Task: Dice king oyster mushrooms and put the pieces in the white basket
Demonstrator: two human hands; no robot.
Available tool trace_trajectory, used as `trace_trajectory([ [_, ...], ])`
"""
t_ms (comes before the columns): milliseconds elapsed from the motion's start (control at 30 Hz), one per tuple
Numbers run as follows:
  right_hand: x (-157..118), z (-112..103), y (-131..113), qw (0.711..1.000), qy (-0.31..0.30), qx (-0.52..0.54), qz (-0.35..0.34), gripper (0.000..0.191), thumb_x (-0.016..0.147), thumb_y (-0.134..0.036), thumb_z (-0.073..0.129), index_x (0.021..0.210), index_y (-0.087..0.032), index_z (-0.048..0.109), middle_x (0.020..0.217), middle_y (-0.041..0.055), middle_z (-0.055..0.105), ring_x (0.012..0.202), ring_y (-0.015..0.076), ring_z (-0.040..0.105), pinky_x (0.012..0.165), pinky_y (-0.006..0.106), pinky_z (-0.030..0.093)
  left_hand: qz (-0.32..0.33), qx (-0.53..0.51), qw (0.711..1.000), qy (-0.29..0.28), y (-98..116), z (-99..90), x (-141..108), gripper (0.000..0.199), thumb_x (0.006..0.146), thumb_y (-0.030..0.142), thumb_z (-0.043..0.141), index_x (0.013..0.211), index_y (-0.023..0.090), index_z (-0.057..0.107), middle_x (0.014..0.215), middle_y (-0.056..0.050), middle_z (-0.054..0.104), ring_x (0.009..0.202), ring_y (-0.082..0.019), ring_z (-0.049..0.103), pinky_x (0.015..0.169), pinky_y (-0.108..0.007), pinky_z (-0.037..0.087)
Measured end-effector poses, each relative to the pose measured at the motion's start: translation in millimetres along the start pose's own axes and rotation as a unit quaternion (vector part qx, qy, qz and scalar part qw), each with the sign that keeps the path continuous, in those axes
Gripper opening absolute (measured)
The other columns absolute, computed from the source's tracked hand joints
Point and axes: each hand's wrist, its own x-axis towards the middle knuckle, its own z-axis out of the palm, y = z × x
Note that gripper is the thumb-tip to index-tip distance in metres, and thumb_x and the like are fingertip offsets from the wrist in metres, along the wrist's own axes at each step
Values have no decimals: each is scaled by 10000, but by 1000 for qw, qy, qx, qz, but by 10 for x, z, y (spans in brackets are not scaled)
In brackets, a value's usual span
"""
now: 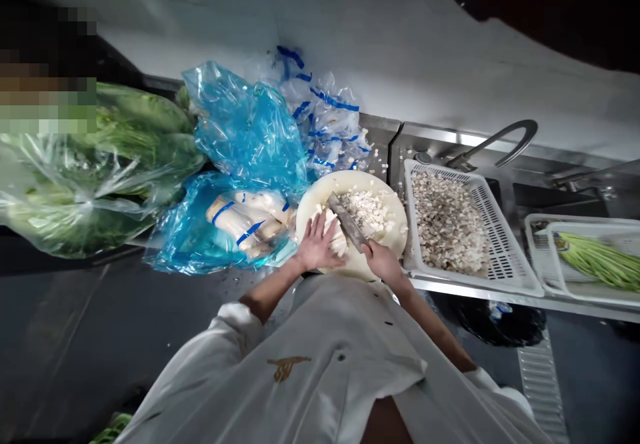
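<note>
My right hand (383,262) grips the handle of a cleaver (349,223), its blade slanting up and left across a round cutting board (359,267). Fingers spread, my left hand (319,244) lies on a cut white piece (338,236) that looks like mushroom, just left of the blade. Small white diced bits (373,214) are heaped on the board to the right of the blade. The fingers of my right hand are wrapped round the handle, which is mostly hidden.
Left of the board, whole pale mushrooms (250,221) in blue-striped wrap lie on a blue plastic bag (180,231). Clear bags hold leafy greens (100,184) farther left. At right stand a white basket (510,257) of diced pieces, a faucet (520,141) and a tray with green stalks (600,261).
</note>
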Motion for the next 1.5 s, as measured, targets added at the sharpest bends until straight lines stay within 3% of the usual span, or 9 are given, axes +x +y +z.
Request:
trace_trajectory([
  [133,63,-118,151,999,-8,9,-33,385,1153,-403,373,1235,-186,681,1137,133,799,1047,250,742,836,285,429,-39,77,996,9,226,180,-79,1318,740,819,777,1743,203,185,1805,-204,-14,1657,-494,-77,1307,-730,31],
  [333,187,-237,250,998,-8,45,-50,375,1145,-387,385,1256,-187,682,1155,132,802,1079,262,743,866,298,446,-48,77,996,20,42,164,222,1311,708,782,826,1724,184,251,1799,-221,61,1657,-511,-13,1309,-732,97],
  [500,228,-172,225,996,-10,60,-58,385,1142,-365,377,1318,-177,663,1168,146,800,1095,261,744,890,299,458,-103,68,991,60,65,218,413,1277,752,772,806,1715,155,239,1785,-252,110,1649,-516,96,1293,-729,189],
  [667,173,-118,147,996,10,54,-75,382,1143,-335,359,1322,-186,661,1175,147,796,1078,261,750,874,299,464,-42,69,996,39,-77,-45,391,1159,806,805,755,1686,180,333,1757,-216,247,1638,-450,201,1305,-619,278],
  [833,57,-270,120,997,34,37,-53,380,1145,-365,362,1308,-194,661,1133,147,797,1063,271,751,887,317,461,-58,4,993,99,-455,-325,553,788,942,700,674,1527,194,525,1568,-176,508,1503,-349,436,1237,-532,413],
  [967,-107,-413,42,998,36,22,-54,363,1141,-358,373,1283,-200,668,1124,137,801,1058,265,748,886,312,461,4,-78,993,87,-563,-276,638,507,1025,539,610,1404,202,591,1394,-131,619,1354,-260,558,1174,-439,483],
  [1133,-80,-363,-181,998,34,8,-48,380,1139,-359,360,1295,-200,667,1138,138,798,1059,280,754,885,326,481,22,-67,993,98,-576,-163,586,288,1034,409,570,1210,213,689,1320,-121,623,1325,-264,542,1172,-470,462],
  [1333,187,-305,-465,1000,-1,-3,1,405,1137,-349,360,1357,-192,663,1222,161,784,1127,282,744,911,328,499,74,-70,992,70,-636,-252,614,263,1022,377,567,1162,230,734,1306,-109,638,1309,-268,545,1155,-467,470],
  [1500,83,-270,-480,999,47,-17,-11,434,1145,-416,348,1335,-199,673,1180,159,791,1100,276,744,941,324,483,98,-79,990,67,-722,-257,554,333,1028,464,578,1228,237,717,1343,-108,625,1309,-274,545,1166,-467,469],
])
